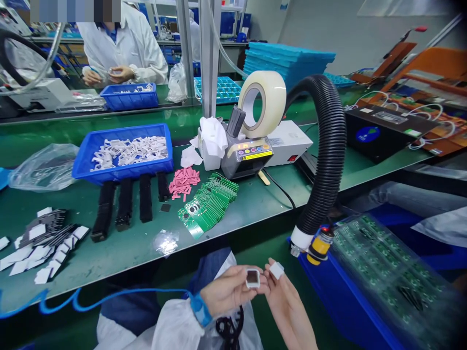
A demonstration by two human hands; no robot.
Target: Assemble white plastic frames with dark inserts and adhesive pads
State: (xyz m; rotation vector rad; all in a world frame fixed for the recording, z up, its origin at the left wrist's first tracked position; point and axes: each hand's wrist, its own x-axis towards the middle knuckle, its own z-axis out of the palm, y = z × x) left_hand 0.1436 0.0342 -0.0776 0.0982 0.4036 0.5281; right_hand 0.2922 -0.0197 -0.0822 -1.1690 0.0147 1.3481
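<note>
Presumably light, stiff and best rim-held, the white frame [253, 278] is pinched by left fingers [238, 275] and a white square [277, 270], toward three o'clock, by right fingers [271, 261].

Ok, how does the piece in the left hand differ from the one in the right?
The framed piece in the left hand has a white rim around a dark centre; the plain piece in the right hand shows a white face.
The framed piece sits nearly square to the view; the plain piece is turned at an angle.
Both are small and squarish.
</note>
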